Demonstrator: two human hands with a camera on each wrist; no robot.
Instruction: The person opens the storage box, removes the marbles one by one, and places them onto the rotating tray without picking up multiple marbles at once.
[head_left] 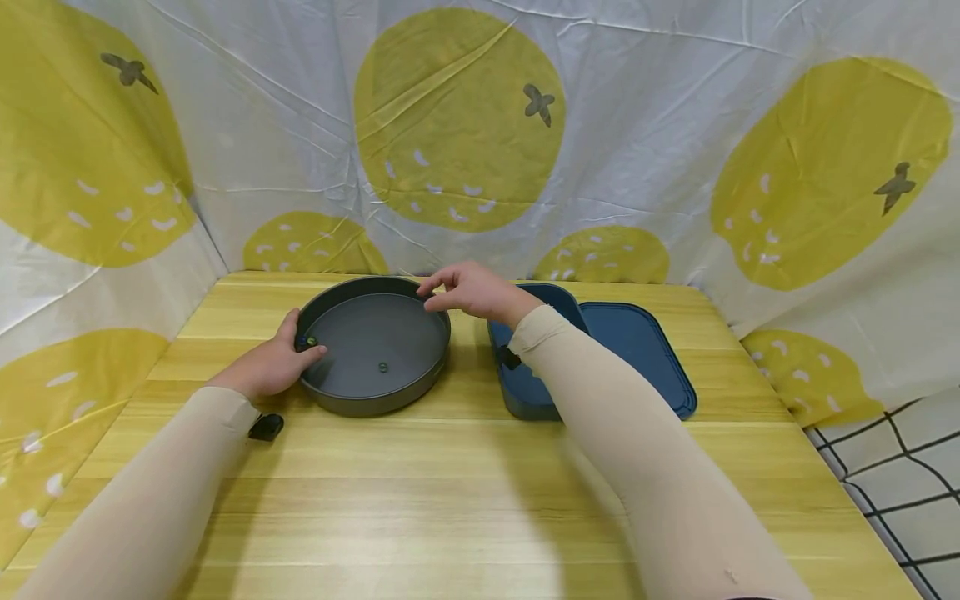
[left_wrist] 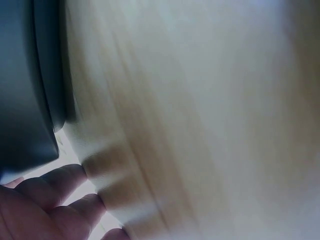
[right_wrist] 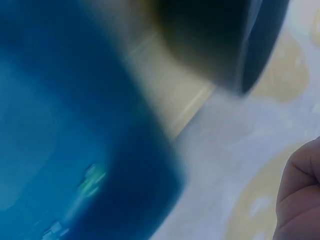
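Observation:
A round dark grey pan [head_left: 367, 333] stands on the table at centre-left. My left hand [head_left: 273, 360] holds its left rim, with the thumb over the inner side and the fingers outside, near the tabletop in the left wrist view. Close to that thumb lie a few small green and blue pieces [head_left: 307, 342], and one small green ring-like piece [head_left: 383, 367] lies on the pan floor. Over the pan's right rim hovers my right hand [head_left: 476, 292], its thumb and forefinger apart and nothing visible between them. Beneath the right wrist is a blue box [head_left: 532, 408], partly hidden.
Right of the box lies a flat blue lid or tray [head_left: 637, 354]. Inside the box, the right wrist view shows a blurred small green piece [right_wrist: 91, 180]. A patterned cloth [head_left: 465, 125] hangs behind the wooden table [head_left: 420, 500]. Black wire grid [head_left: 900, 483] stands at right.

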